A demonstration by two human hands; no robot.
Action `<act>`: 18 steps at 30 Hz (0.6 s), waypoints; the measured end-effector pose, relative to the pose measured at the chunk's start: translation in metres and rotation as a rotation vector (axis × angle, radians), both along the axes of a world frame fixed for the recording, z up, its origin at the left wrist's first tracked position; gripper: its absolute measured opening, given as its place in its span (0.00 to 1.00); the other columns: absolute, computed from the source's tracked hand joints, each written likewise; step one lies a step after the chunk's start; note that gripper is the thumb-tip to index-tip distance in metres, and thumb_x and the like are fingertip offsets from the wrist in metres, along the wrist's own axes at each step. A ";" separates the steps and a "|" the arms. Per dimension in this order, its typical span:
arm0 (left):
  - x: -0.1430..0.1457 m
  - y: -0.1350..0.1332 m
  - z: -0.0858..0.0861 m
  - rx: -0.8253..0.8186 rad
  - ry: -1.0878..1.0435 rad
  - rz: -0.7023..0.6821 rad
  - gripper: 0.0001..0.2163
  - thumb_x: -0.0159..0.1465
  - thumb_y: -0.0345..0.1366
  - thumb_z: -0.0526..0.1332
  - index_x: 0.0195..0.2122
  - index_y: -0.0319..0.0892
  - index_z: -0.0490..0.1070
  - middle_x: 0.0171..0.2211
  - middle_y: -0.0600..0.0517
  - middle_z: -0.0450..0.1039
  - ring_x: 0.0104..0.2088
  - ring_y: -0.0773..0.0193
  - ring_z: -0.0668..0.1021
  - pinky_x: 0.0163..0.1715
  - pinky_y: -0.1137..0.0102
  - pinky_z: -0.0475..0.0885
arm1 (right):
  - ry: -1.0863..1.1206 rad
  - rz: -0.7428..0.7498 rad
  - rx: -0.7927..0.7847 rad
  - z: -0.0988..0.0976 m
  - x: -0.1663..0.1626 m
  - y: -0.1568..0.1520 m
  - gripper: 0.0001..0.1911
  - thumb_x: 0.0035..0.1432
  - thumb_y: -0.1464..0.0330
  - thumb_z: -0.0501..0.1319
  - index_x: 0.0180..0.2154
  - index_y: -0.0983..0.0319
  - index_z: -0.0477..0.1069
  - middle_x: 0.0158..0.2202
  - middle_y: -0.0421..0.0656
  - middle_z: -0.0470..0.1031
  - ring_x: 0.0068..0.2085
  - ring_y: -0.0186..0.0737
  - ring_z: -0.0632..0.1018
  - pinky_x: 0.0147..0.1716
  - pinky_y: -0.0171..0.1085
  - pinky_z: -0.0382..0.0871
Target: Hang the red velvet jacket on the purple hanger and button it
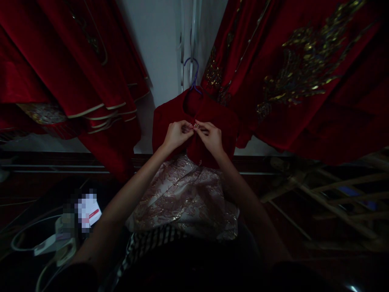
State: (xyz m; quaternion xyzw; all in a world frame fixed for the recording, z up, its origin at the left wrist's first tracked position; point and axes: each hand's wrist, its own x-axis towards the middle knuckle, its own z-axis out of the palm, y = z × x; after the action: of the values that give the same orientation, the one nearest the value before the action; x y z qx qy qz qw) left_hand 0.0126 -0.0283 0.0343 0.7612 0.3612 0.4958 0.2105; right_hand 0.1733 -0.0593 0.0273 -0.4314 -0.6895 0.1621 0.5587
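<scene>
A dark red velvet garment (212,115) hangs on a purple hanger (193,75) against the white wall straight ahead. My left hand (175,135) and my right hand (210,137) meet at its front, just below the collar. Both pinch a small pale fastening (195,126) between fingertips; it is too small to tell whether it is a button or a clasp. Below the red top, a pale skirt with gold embroidery (182,198) spreads toward me, between my forearms.
Red velvet garments with cream trim (91,93) hang at the left. More red cloth with gold embroidery (304,69) hangs at the right. A white appliance with cord (57,243) lies low left. A wooden rack (340,194) stands at the right.
</scene>
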 end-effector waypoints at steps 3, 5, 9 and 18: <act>-0.001 0.001 0.003 0.049 0.087 0.024 0.06 0.54 0.33 0.61 0.32 0.40 0.75 0.30 0.50 0.78 0.30 0.63 0.79 0.34 0.70 0.74 | 0.010 0.016 -0.026 -0.001 0.002 0.005 0.19 0.56 0.60 0.60 0.49 0.57 0.74 0.45 0.43 0.74 0.40 0.37 0.79 0.42 0.39 0.79; -0.001 0.000 0.008 0.091 0.155 0.034 0.06 0.54 0.33 0.61 0.32 0.40 0.76 0.30 0.50 0.78 0.31 0.63 0.79 0.34 0.70 0.73 | 0.011 0.027 -0.028 -0.002 0.003 0.008 0.19 0.56 0.61 0.61 0.48 0.58 0.74 0.45 0.44 0.74 0.39 0.37 0.79 0.41 0.39 0.79; 0.000 -0.002 0.014 0.166 0.290 0.061 0.06 0.55 0.32 0.60 0.31 0.40 0.75 0.29 0.50 0.77 0.30 0.63 0.78 0.34 0.70 0.71 | -0.021 0.066 0.009 -0.001 0.004 0.012 0.17 0.56 0.65 0.59 0.47 0.59 0.73 0.45 0.44 0.74 0.40 0.37 0.78 0.43 0.38 0.78; 0.020 0.000 -0.034 0.201 0.203 -0.028 0.22 0.56 0.26 0.55 0.54 0.40 0.66 0.47 0.45 0.69 0.49 0.60 0.71 0.53 0.63 0.66 | 0.194 0.005 -0.018 -0.063 -0.009 0.030 0.25 0.57 0.70 0.55 0.56 0.59 0.56 0.49 0.49 0.68 0.41 0.35 0.76 0.40 0.38 0.74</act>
State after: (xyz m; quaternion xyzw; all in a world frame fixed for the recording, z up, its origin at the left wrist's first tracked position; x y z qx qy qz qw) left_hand 0.0322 -0.0280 0.0005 0.8296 0.3187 0.4468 0.1025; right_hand 0.1640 -0.0295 -0.0359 -0.4171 -0.6318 0.2107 0.6185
